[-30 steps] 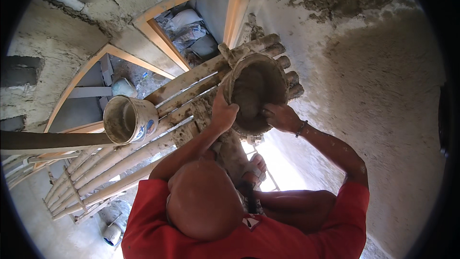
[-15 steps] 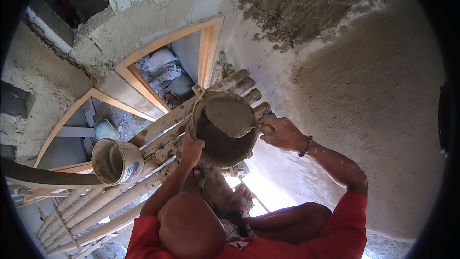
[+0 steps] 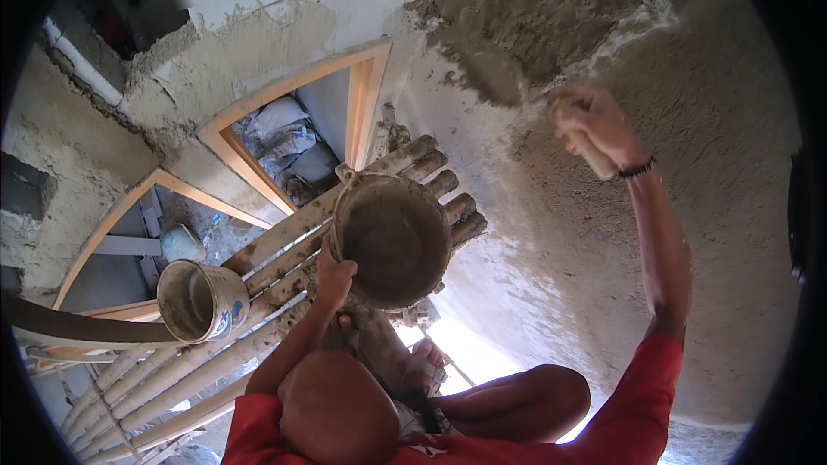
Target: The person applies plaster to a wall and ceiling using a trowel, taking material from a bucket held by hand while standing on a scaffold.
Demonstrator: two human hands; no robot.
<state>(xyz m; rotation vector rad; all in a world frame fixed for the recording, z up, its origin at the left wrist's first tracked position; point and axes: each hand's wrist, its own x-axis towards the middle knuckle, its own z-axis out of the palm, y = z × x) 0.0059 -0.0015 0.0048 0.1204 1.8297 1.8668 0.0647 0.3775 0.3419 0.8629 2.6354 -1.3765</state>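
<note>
My left hand [image 3: 333, 279] grips the near rim of a round mortar pan [image 3: 392, 241] caked with grey mortar and holds it up in front of me. High on the right, my right hand [image 3: 593, 125] is raised against the plastered wall. Its fingers are closed round a pale tool handle [image 3: 594, 155], and the tool's working end is hidden by the hand. A darker patch of wet plaster [image 3: 534, 26] lies on the wall just left of and above that hand. A dark band sits on the right wrist.
I crouch on a platform of wooden poles [image 3: 284, 327] that carries a mortar-smeared bucket [image 3: 198, 300] at the left. Wooden frames [image 3: 284, 112] open onto sacks [image 3: 284, 133] and a floor far below. The rough plaster wall [image 3: 715, 232] curves round the right side.
My right hand has let go of the pan and risen to the wall on the right with the tool. The pan, held now by the left hand only, has stayed close in front.
</note>
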